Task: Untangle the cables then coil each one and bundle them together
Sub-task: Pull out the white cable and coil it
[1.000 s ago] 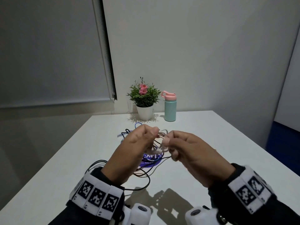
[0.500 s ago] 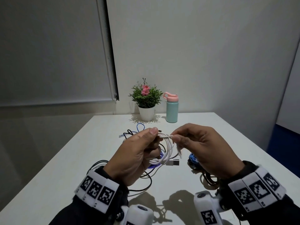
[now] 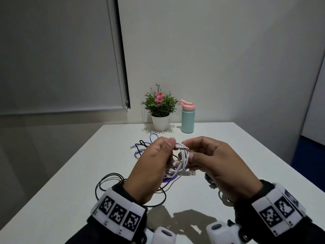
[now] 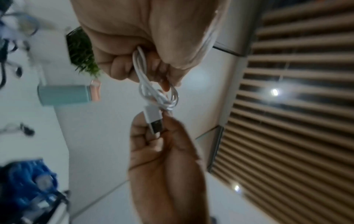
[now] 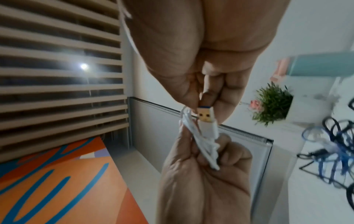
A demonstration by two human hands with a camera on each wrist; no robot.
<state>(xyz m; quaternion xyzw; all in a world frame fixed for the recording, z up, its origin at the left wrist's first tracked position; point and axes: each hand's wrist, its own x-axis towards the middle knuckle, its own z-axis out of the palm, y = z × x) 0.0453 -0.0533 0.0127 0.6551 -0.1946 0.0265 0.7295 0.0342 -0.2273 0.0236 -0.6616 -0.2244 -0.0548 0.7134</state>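
While coiled, hands point(image 3: 154, 166) now closer.

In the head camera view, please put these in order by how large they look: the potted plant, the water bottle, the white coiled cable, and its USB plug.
1. potted plant
2. water bottle, or white coiled cable: they look alike, and the cable, held by the left hand and right hand, is nearer the camera
3. USB plug

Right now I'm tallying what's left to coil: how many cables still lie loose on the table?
3 at least: a thin black cable looped by the left wrist, a blue cable and another black cable tangled behind the hands. More may hide under the hands.
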